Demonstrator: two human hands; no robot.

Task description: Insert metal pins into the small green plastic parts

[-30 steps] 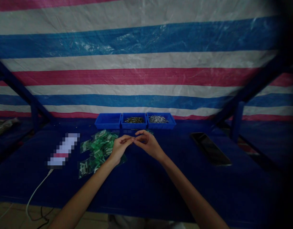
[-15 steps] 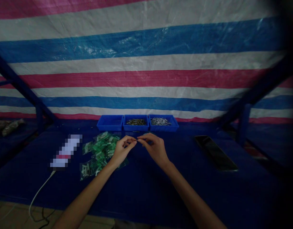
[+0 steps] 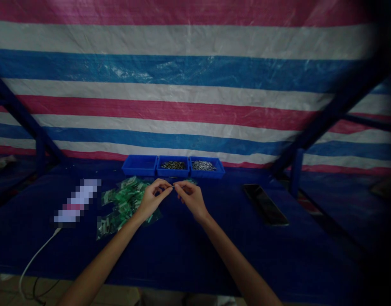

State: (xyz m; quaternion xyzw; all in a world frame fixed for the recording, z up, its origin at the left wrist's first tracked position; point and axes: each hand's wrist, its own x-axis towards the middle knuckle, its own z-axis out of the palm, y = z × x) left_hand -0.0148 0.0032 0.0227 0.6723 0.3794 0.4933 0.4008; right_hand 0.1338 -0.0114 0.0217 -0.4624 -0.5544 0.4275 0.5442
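Observation:
My left hand (image 3: 155, 196) and my right hand (image 3: 190, 198) meet above the blue table, fingertips close together. A tiny thin piece (image 3: 173, 186) shows between them, too small to name. Thumb and fingers are pinched on both hands. Under and left of my left hand lies a heap of small clear bags with green and pale contents (image 3: 127, 199). Behind the hands stand three blue trays in a row: the left one (image 3: 139, 172) looks bare, the middle one (image 3: 172, 173) holds dark brassy pins, the right one (image 3: 207, 174) holds silvery pins.
A black phone (image 3: 265, 205) lies on the blue table (image 3: 189, 259) at the right. On the left is a blurred-out pale device (image 3: 77, 202) with a white cable (image 3: 36, 257). Blue frame bars (image 3: 322, 114) slant at both sides before a striped sheet (image 3: 182, 70).
The view has turned slightly, so the table items appear further left. My hands remain together, and a bit of the thin piece now shows more clearly between the fingertips.

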